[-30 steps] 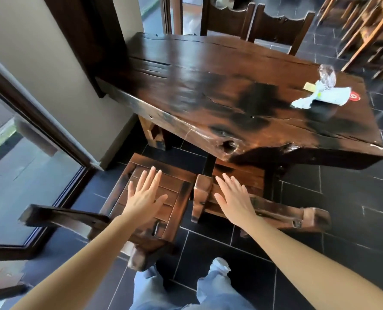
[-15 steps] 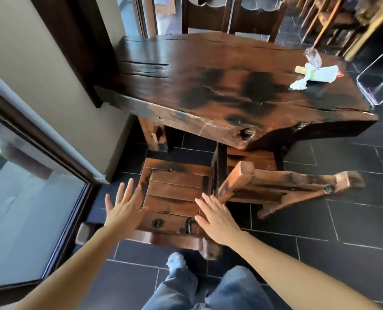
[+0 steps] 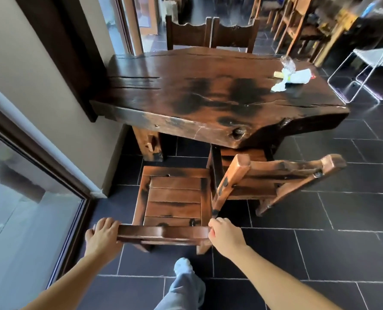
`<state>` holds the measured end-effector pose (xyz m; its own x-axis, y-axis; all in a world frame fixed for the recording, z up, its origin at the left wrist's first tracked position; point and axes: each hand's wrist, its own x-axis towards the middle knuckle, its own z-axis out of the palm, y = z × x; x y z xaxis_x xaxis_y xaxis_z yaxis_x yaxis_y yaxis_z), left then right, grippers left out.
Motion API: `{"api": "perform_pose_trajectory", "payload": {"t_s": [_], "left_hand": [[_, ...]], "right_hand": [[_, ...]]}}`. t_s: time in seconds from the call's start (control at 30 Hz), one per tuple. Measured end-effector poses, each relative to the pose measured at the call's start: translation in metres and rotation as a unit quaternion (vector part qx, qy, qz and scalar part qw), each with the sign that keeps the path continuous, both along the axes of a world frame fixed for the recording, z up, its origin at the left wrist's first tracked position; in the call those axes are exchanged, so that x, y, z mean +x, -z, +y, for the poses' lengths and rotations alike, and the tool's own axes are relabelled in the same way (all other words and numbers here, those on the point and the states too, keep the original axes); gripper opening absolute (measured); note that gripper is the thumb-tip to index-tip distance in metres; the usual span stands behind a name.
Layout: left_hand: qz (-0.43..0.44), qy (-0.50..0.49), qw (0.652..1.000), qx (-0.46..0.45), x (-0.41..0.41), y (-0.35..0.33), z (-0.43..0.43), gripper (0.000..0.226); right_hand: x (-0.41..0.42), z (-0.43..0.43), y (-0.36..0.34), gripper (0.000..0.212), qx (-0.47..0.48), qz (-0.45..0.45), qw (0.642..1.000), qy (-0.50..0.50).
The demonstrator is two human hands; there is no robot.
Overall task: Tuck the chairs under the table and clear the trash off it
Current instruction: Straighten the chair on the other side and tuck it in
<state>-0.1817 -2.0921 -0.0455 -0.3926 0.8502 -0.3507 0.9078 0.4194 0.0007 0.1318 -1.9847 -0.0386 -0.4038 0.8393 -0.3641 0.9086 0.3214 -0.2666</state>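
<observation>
A dark wooden chair stands pulled out in front of the heavy slab table, its slatted seat facing the table. My left hand grips the left end of its top rail, and my right hand grips the right end. A second wooden chair sits to the right, turned at an angle with its seat partly under the table. Trash lies on the table's far right: crumpled white paper, a clear plastic wrapper and a small yellow piece.
Two more chairs stand tucked at the table's far side. A wall and a glass door run close along the left. A clear acrylic chair stands at the right. My foot is on the dark tiled floor behind the chair.
Both hands have gone from hovering open above the chair seat to gripping the two ends of its top rail. The view has pulled back from the table.
</observation>
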Motion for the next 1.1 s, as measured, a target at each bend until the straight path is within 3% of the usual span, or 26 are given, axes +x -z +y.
{"api": "perform_pose_trajectory", "payload": {"t_s": [0.23, 0.43, 0.83, 1.1], "left_hand": [[0.028, 0.059, 0.996, -0.069, -0.008, 0.006, 0.000, 0.067], [0.031, 0.073, 0.996, -0.049, -0.013, 0.014, -0.003, 0.077], [-0.038, 0.119, 0.992, 0.017, -0.032, 0.019, -0.007, 0.075], [-0.066, 0.124, 0.990, 0.002, -0.056, 0.020, 0.034, 0.074]], "right_hand": [[-0.006, -0.024, 0.002, 0.040, 0.030, -0.051, 0.998, 0.017], [-0.020, -0.038, 0.010, 0.044, 0.106, -0.031, 0.991, 0.081], [-0.024, -0.028, 0.016, 0.040, 0.116, -0.023, 0.988, 0.104], [-0.038, 0.001, 0.014, 0.040, 0.116, -0.025, 0.989, 0.092]]}}
